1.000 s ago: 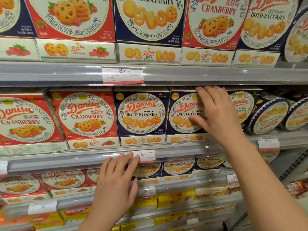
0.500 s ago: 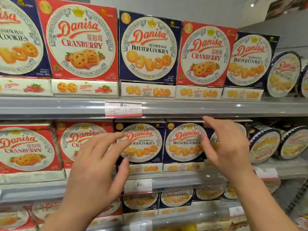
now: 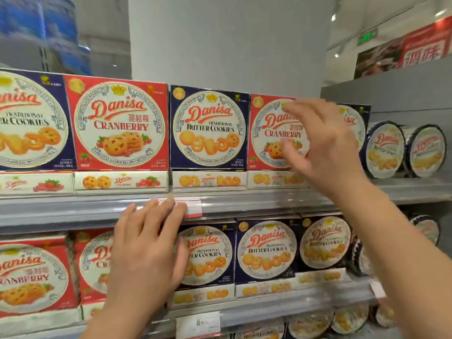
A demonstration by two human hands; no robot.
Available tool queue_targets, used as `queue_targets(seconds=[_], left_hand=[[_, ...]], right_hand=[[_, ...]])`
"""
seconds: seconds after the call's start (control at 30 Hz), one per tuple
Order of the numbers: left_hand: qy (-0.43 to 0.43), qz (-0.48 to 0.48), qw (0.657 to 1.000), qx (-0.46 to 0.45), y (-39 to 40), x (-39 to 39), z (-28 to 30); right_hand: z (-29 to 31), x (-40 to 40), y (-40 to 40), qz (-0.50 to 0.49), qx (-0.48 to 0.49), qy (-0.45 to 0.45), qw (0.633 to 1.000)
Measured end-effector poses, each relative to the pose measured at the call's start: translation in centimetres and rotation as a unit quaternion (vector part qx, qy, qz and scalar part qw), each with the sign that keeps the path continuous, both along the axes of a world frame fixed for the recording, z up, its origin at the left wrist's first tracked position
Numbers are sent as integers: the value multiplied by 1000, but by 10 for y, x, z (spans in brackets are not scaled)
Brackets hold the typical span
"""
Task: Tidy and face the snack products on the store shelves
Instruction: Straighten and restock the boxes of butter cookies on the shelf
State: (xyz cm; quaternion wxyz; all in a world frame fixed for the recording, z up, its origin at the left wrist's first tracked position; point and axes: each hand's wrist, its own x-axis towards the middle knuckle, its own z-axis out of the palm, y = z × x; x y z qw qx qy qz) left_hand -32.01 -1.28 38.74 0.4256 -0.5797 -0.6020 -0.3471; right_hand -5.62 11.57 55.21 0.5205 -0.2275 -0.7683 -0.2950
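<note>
Red cranberry box (image 3: 271,133) apparently untouched.

- We count two red cranberry boxes (image 3: 117,124) on the top shelf (image 3: 269,201) — three blue butter-cookie boxes (image 3: 209,128) beside them.
- We see two round tins (image 3: 385,149) — top right.

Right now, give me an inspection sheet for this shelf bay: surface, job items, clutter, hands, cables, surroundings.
Surface: grey upper shelf and lower shelf, each with a price tag on its front rail.
Job's things: red Cranberry boxes and blue Butter Cookies boxes stand upright, facing front; round tins on edge at the right end.
Clutter: nothing seen.
Hands: left hand open, fingers reaching the upper shelf rail; right hand open in front of a Cranberry box, contact unclear.
Cables: nothing seen.
Surroundings: white pillar behind; red banner and green exit sign upper right.
</note>
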Motion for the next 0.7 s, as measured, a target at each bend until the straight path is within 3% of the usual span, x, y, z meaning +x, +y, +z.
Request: queue_targets(seconds=[0.13, 0.27, 0.7], left_hand=[[0, -8, 1000, 12, 1, -1, 0], [-1, -17, 1000, 16, 2, -2, -2], [-42, -25, 999, 20, 6, 3, -3]], right_hand=[[39, -12, 9, -119, -74, -42, 989], [53, -19, 19, -247, -141, -81, 955], [47, -1, 0, -112, -147, -18, 983]])
